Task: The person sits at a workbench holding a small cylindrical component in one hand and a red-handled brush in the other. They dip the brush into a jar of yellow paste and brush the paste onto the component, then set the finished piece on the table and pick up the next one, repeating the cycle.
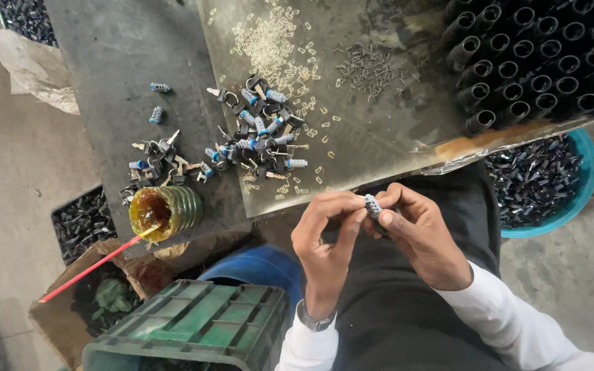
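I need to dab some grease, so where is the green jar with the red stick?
In the head view the green jar lies on its side at the left near edge of the dark table, just below the pile of small parts, left of both hands.

Both hands are up in front of the body, close together, fingertips almost touching. The left hand (328,233) comes up from six o'clock, its wrist bent, its fingers curled toward three o'clock. The right hand (421,237) comes in from four o'clock, its thumb and first fingers pinched shut toward nine o'clock. Both arms wear white sleeves, and the left wrist has a watch.
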A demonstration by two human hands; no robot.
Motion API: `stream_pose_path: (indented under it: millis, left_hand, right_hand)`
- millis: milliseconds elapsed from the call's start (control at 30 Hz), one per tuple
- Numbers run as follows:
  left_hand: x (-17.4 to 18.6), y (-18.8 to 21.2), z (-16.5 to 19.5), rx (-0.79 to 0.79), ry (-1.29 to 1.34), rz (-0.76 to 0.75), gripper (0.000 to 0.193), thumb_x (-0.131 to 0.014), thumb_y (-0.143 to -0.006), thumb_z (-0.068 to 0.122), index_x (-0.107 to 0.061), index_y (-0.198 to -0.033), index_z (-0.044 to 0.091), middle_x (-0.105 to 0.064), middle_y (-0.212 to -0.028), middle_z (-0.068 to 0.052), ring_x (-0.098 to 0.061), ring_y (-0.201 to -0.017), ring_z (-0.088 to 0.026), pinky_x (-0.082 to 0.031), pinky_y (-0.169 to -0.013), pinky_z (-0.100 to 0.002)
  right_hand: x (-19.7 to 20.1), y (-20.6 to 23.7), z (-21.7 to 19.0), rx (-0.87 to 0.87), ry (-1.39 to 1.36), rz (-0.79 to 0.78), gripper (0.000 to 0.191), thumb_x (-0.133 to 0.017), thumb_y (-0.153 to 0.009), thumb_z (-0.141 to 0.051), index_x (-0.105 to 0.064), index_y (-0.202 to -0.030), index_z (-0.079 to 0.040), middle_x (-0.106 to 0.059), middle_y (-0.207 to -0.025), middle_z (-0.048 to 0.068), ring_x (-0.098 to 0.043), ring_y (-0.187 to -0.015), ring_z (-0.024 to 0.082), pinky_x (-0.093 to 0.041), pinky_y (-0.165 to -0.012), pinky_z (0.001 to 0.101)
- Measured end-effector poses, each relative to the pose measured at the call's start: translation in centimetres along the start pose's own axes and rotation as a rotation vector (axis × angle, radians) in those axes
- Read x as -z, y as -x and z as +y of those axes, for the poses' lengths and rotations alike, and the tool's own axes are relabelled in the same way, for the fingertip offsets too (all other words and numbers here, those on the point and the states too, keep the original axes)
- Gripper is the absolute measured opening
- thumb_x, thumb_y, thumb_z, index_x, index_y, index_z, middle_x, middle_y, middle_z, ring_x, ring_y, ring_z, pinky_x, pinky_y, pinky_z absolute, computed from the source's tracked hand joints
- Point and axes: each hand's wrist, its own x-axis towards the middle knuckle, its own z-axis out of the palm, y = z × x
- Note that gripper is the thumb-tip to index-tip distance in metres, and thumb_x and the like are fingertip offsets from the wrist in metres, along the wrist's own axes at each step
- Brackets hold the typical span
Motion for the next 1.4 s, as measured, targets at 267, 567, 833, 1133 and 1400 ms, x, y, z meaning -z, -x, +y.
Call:
stream_pose_path:
  millis: [267,567,833,1133,1400]
  left_hand:
    - [-0.2,-0.1,-0.7,-0.038,-0.012,-0.009,0.017,-0.074,-0.093,-0.007,-0.069,-0.107,0.001,-0.071,-0.107,-0.010,-0.069,-0.091,-0.015,-0.056,-0.077,-0.026]
    - [-0.2,-1.2,-0.8,-0.051,-0.086,-0.029,0.015,-0.076,-0.093,-0.004,-0.069,-0.104,0.004,-0.071,-0.105,-0.008,-0.070,-0.089,-0.013,-0.057,-0.077,-0.025]
    - [6.1,0.4,-0.6,0.213,0.160,-0.092,0.019,-0.073,-0.095,0.003,-0.068,-0.113,-0.001,-0.071,-0.104,-0.008,-0.072,-0.090,-0.015,-0.059,-0.080,-0.027]
    - [20.0,0.5,-1.4,-0.026,-0.124,1.035,0.029,-0.055,-0.108,0.029,-0.056,-0.126,0.007,-0.059,-0.080,-0.001,-0.046,-0.058,-0.005,-0.035,-0.050,-0.020]
    - [19.4,-0.8,2.5,-0.074,-0.393,0.996,0.025,-0.052,-0.117,0.021,-0.063,-0.114,-0.001,-0.061,-0.084,-0.004,-0.049,-0.065,-0.007,-0.038,-0.054,-0.023]
  right_hand:
    - [0.5,-0.2,0.0,0.017,0.047,0.027,0.013,-0.070,-0.097,-0.005,-0.060,-0.104,-0.003,-0.059,-0.102,0.006,-0.058,-0.091,0.015,-0.049,-0.079,0.0320]
    - [0.7,-0.6,-1.4,0.114,0.463,0.098,0.014,-0.072,-0.091,0.001,-0.062,-0.101,-0.001,-0.062,-0.103,0.007,-0.061,-0.094,0.013,-0.051,-0.082,0.0276]
    - [2.0,-1.1,-0.2,-0.009,0.409,-0.103,0.014,-0.072,-0.091,0.000,-0.064,-0.102,0.000,-0.065,-0.102,0.011,-0.066,-0.094,0.018,-0.053,-0.084,0.0303]
    - [2.8,-2.6,1.9,-0.202,0.213,-0.172,0.013,-0.073,-0.095,-0.005,-0.061,-0.101,-0.004,-0.061,-0.098,0.009,-0.064,-0.090,0.019,-0.050,-0.072,0.0295]
    - [1.2,-2.5,1.1,-0.191,0.256,-0.165,0.016,-0.069,-0.093,-0.003,-0.065,-0.108,-0.001,-0.066,-0.101,0.012,-0.067,-0.092,0.021,-0.055,-0.079,0.0345]
